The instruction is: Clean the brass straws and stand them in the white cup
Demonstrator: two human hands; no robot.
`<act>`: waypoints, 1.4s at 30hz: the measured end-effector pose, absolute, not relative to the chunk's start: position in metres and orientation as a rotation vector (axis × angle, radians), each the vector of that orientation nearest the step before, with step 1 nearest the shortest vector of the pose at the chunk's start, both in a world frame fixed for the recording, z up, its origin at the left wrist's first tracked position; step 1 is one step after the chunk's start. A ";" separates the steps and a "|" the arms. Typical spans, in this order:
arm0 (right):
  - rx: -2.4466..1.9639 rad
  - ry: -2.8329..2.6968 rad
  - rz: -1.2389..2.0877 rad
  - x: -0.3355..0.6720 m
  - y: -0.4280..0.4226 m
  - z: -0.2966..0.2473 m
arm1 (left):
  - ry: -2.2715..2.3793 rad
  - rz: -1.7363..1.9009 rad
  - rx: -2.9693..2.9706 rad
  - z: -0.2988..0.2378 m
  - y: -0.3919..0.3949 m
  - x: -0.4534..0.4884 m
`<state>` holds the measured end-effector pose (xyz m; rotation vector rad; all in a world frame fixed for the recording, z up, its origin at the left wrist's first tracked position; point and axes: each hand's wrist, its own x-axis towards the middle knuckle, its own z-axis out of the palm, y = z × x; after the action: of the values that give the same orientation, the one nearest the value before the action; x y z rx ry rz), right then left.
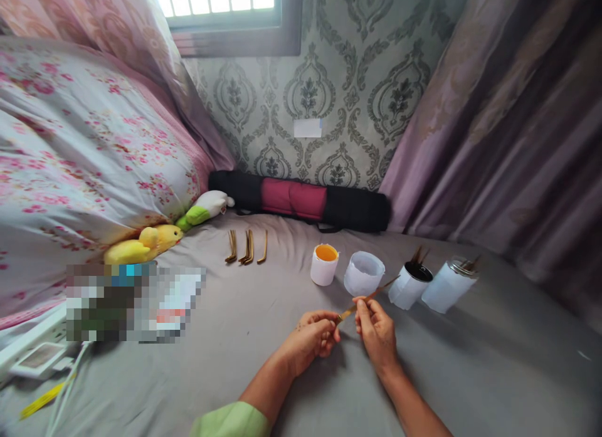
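Both hands hold one thin brown stick (376, 292), slanted up to the right, with a wider yellowish lower part. My left hand (316, 335) is closed around the lower end, fingertips pinching it. Higher up, my right hand (376, 330) pinches the stick between thumb and fingers. Behind the hands stand a white-wrapped cup with an orange inside (323, 271) and a wider whitish cup (362, 280). To the right are a white-wrapped can with a dark inside (405, 293) and a tilted-looking white-wrapped jar (444, 289), both holding brown sticks. Several golden-brown bent sticks (247, 249) lie in groups at left.
The grey bedsheet (244, 368) has shallow wrinkles. A black and maroon long bag (294, 199) lies along the wall. At left are a yellow plush toy (145, 244), a white-green plush toy (207, 209), a power strip (28, 346) with cables and a blurred-out patch.
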<state>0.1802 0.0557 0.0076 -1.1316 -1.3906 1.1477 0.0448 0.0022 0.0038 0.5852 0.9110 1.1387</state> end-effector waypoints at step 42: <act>-1.037 -0.933 1.000 0.222 0.086 0.020 | 0.998 1.112 0.477 0.009 -0.002 0.045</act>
<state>0.2224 0.0864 0.0199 -1.0373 -0.9325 0.9995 0.0449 -0.0024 0.0086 0.4768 0.9980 1.1122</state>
